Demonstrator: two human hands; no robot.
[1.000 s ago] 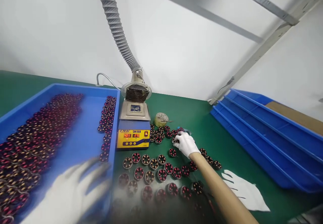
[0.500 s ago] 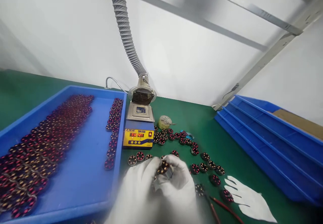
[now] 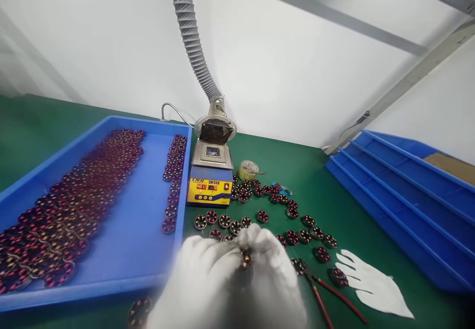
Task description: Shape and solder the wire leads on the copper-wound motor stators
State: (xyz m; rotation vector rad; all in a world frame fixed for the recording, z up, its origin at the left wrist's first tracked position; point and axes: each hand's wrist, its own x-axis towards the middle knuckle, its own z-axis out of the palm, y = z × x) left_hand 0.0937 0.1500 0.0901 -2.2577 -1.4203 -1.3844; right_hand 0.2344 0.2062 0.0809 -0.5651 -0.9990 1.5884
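Note:
Both hands wear white gloves and meet at the bottom centre. My left hand (image 3: pixel 204 279) and my right hand (image 3: pixel 272 269) are closed around one small round black part with copper-coloured windings (image 3: pixel 245 259), mostly hidden between the fingers. Just beyond the fingertips, similar round parts (image 3: pixel 224 221) with red or copper spots lie on the green table (image 3: pixel 308 180). Red-handled cutters (image 3: pixel 334 294) rest right of my right hand. Another round part (image 3: pixel 140 311) sits by my left wrist.
A blue tray (image 3: pixel 144 255) at left holds many round parts. Behind the hands stand a yellow-fronted solder pot (image 3: pixel 209 192), a fume hose (image 3: pixel 193 42) and a small tub (image 3: pixel 248 170). At right are stacked blue trays (image 3: pixel 401 190) and a white glove (image 3: pixel 374 284).
My fingers have closed in more around the round part, which is now more hidden. The view has shifted, showing more of the cutters. The digits on the solder pot's display differ.

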